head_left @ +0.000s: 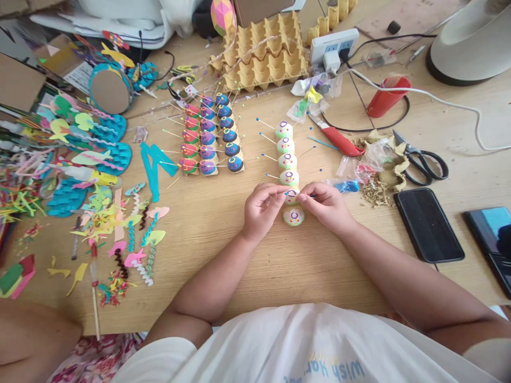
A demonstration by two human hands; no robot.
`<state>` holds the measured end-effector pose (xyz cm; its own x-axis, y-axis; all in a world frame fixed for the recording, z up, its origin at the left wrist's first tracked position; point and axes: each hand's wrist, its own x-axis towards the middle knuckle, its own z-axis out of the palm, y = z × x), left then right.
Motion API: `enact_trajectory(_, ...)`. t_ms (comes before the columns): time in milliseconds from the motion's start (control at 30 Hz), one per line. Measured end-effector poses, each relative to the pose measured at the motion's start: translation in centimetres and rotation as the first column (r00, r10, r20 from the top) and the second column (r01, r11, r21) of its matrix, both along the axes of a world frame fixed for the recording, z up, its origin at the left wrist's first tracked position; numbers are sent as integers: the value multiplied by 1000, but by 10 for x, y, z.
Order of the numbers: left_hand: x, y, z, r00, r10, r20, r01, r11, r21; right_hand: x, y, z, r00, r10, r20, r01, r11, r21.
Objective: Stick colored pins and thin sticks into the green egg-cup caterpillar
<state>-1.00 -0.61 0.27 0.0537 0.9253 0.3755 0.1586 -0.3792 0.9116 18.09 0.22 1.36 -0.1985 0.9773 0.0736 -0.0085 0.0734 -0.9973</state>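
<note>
In the head view a strip of painted egg-carton cups (285,145), white on top and green below with purple rings and coloured dots, stands upright from me. Thin sticks with blue tips (270,157) poke out of several cups on both sides. My left hand (261,211) is closed in a pinch at the left of the second-nearest cup, with a blue tip of a stick at its fingers. From the right, my right hand (328,206) pinches at the same cup; what lies between its fingers is mostly hidden. The nearest cup (294,216) shows no sticks.
Rows of red, purple and blue painted cups (207,138) stand left of the strip. Paper cut-outs (136,234) cover the left side. On the right lie a red-handled knife (341,141), scissors (425,162), a black phone (429,224) and plastic bags. Egg trays (263,50) sit behind.
</note>
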Motion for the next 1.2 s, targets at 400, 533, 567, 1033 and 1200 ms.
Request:
enact_trajectory(400, 2, -1, 4, 1000, 31, -2, -31, 999, -23, 0, 0, -5, 1000, 7, -23, -8, 1000, -30)
enact_trajectory(533, 3, 0, 5, 999, 45, -6, -45, 999, -23, 0, 0, -4, 1000, 12, -22, -12, 999, -36)
enact_trajectory(567, 3, 0, 5, 999, 48, -10, -48, 998, -27, 0, 0, -4, 1000, 12, -18, -12, 999, -38)
enact_trajectory(1033, 1, -1, 3, 999, 41, 20, -40, 998, -43, -1, 0, -3, 1000, 12, -12, -12, 999, -34)
enact_trajectory(1200, 3, 0, 2, 1000, 29, -4, -29, 999, -39, 0, 0, -4, 1000, 23, -15, -24, 999, -26)
